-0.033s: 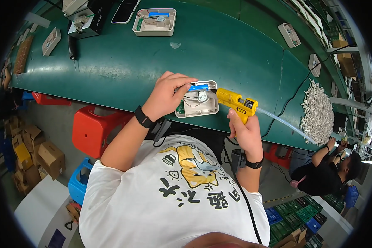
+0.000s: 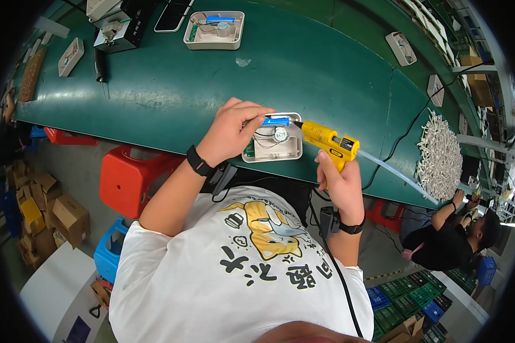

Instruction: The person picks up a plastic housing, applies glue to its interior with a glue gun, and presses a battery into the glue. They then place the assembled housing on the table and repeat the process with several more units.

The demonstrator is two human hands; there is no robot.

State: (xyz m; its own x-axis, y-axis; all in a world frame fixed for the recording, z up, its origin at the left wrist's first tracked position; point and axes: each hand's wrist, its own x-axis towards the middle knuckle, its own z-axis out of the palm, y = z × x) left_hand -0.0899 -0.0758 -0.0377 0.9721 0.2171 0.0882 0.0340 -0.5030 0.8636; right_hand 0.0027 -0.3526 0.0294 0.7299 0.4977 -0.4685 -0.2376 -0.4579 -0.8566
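The open white box (image 2: 297, 150) lies near the front edge of the green table (image 2: 171, 97), between the two hands. The left hand (image 2: 230, 132) reaches over the box's upper left part; its fingers extend close together along the upper wall, and the thumb rests at the left end of the blue battery (image 2: 277, 122). Whether thumb and fingers pinch the battery or only press on it cannot be told. The right hand (image 2: 344, 186) wraps its fingers around the handle of the yellow glue gun (image 2: 329, 139); trigger position is hidden. The nozzle points at the battery's right end, near the box's upper right corner; contact cannot be confirmed. A clear glue stick (image 2: 389, 166) extends from the gun's rear. Status, by judgement: placing is complete for the battery, the round part (image 2: 280, 135) below it and the green circuit board (image 2: 249, 150) at lower left. Gluing appears to be in hand; how much glue is laid is too small to tell. The box has no cover on, so closing is not yet done.
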